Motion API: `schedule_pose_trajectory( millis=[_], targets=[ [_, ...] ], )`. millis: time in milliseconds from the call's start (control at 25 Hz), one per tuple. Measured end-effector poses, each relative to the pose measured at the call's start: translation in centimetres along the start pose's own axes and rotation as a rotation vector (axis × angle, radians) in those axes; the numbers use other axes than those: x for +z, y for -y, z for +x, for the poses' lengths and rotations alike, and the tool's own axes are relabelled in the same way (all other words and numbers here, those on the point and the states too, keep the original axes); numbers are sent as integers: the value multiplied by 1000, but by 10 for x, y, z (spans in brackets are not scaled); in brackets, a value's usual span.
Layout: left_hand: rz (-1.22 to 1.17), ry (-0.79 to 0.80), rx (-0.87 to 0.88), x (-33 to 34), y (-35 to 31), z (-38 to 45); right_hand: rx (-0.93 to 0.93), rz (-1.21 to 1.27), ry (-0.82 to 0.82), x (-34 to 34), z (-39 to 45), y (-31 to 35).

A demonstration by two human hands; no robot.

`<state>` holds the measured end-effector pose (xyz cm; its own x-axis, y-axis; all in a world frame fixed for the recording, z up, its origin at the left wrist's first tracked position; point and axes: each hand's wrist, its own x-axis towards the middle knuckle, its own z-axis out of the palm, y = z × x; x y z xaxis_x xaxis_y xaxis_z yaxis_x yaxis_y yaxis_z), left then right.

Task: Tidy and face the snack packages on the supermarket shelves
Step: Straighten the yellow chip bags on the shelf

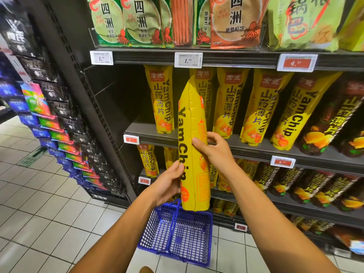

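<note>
I hold a tall yellow YamChip bag [194, 123] upright in front of the middle shelf [256, 149], its side seam turned toward me. My left hand [169, 182] grips its lower left edge. My right hand [212, 148] wraps around its right side at mid height. Behind it a row of yellow YamChip bags [228, 101] stands on the shelf, with a gap between the leftmost bag [160, 99] and the others. Dark brown YamChip bags [331, 119] fill the right end.
An empty blue shopping basket [177, 233] sits on the tiled floor below my arms. The top shelf carries green and orange cracker bags [141, 20]. Lower shelves hold more yellow and brown bags [295, 184]. A hanging rack of small black and coloured packets [59, 115] stands to the left.
</note>
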<state>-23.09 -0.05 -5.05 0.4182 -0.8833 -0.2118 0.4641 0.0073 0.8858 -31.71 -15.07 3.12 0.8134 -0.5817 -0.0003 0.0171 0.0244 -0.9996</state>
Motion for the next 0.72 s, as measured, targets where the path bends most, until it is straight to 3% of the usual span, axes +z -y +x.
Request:
schedule_pose_trajectory(
  millis=[120, 280, 440, 720],
  targets=[
    [69, -34, 19, -3, 0, -2, 24, 55, 78, -4, -1, -2],
    [259, -282, 95, 1, -6, 0, 31, 63, 192, -11, 2, 1],
    [681, -521, 186, 11, -3, 3, -46, -125, 217, -9, 7, 8],
    [609, -436, 319, -6, -24, 2, -234, -392, 434, -21, 11, 23]
  ],
)
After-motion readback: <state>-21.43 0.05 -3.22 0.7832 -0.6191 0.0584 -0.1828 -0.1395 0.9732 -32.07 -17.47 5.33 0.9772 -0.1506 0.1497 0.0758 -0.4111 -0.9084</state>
